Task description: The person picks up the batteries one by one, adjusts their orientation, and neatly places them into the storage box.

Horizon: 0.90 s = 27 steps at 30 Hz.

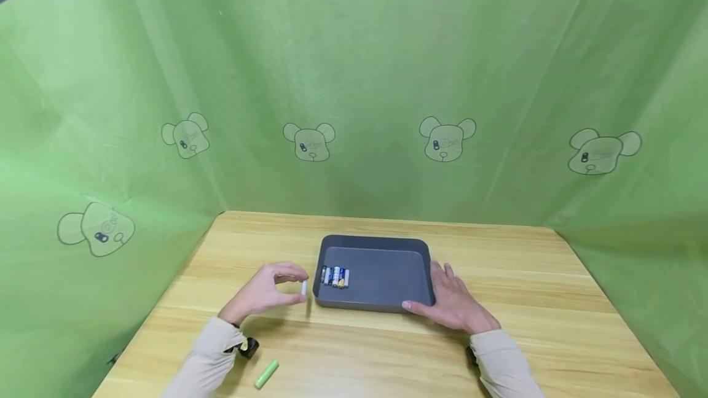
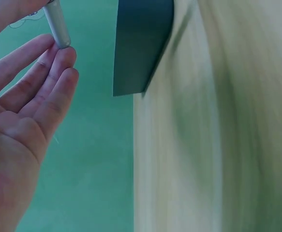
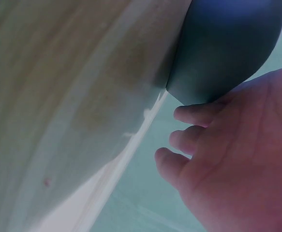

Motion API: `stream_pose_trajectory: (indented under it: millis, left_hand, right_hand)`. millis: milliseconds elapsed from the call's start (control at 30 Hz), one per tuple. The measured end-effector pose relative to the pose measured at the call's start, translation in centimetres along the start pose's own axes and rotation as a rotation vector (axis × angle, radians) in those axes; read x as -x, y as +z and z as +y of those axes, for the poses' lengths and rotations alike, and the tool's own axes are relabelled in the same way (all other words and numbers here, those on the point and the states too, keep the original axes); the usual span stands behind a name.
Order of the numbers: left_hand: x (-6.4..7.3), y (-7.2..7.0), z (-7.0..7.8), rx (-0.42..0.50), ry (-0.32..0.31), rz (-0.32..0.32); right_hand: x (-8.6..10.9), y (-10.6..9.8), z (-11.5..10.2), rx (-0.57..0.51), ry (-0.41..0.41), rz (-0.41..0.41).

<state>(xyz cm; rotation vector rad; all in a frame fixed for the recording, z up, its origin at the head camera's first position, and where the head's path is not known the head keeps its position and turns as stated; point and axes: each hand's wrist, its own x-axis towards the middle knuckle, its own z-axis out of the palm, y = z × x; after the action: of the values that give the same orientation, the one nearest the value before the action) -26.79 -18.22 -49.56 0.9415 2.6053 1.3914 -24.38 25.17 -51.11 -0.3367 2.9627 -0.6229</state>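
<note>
Between the thumb and fingertips of my left hand (image 1: 268, 290) is a small whitish battery (image 1: 303, 287), held upright just left of the tray. In the left wrist view, that battery (image 2: 57, 24) shows as a pale grey cylinder pinched at its ends. The dark grey tray (image 1: 381, 278) holds a row of several batteries (image 1: 335, 277), blue, white and dark, along its left side. My right hand (image 1: 453, 296) rests at the tray's near right corner, thumb on the front rim and fingers extended along the right wall. Its fingers touch the tray wall (image 3: 223, 53) in the right wrist view.
A bright green battery-like cylinder (image 1: 267, 374) lies on the wooden table (image 1: 343, 355) near the front, beside the left wrist. Green curtains (image 1: 376, 183) with printed bear heads hang behind the table and along both sides.
</note>
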Motion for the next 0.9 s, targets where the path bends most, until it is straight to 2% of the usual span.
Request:
stream_pose_trajectory:
  millis: [233,433,667,900]
  left_hand:
    - [-1.6,0.7,0.3,-0.002,0.032,0.000]
    - [-2.7,1.1,1.1,0.041,0.018,-0.013]
    - [-4.1,1.7,1.6,0.051,0.015,-0.028]
    - [-5.6,2.6,1.5,0.062,0.056,-0.041]
  right_hand:
    - [0.0,0.0,0.1,-0.015,0.008,-0.010]
    - [0.1,0.0,0.0,-0.015,0.007,-0.003]
    - [0.2,0.0,-0.1,-0.011,0.010,0.003]
    - [0.2,-0.1,0.0,-0.012,0.015,0.003]
